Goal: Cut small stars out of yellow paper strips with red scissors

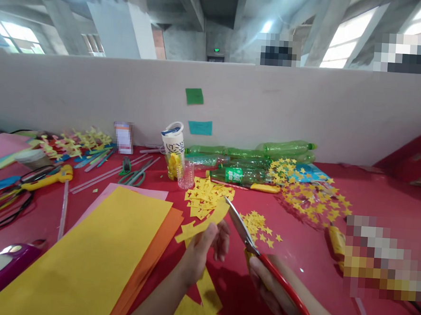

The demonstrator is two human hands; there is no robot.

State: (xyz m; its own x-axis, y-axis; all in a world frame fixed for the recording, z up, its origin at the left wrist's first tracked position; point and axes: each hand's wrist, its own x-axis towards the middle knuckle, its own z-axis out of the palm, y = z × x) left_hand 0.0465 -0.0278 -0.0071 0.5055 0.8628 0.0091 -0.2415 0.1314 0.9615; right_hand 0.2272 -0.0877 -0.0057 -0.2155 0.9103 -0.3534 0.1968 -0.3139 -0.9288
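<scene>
Bare concrete pillars rise behind a pale partition, with a red tabletop before it. The left hand pinches a yellow paper strip between thumb and fingers; the right hand is wrapped round red-handled scissors, their tips by the strip's far end, though whether they touch it I cannot tell. For clean cuts, I'd keep the strip taut, turn it toward the blades, and keep the pinching thumb well behind the cutting line. Just beyond the pinch lie flat, angular yellow offcuts; beside the blades, a loose heap of small five-pointed stars. Left of the grip, smooth yellow sheets overlap orange ones; farther off stands a clear, knobbly plastic cup.
</scene>
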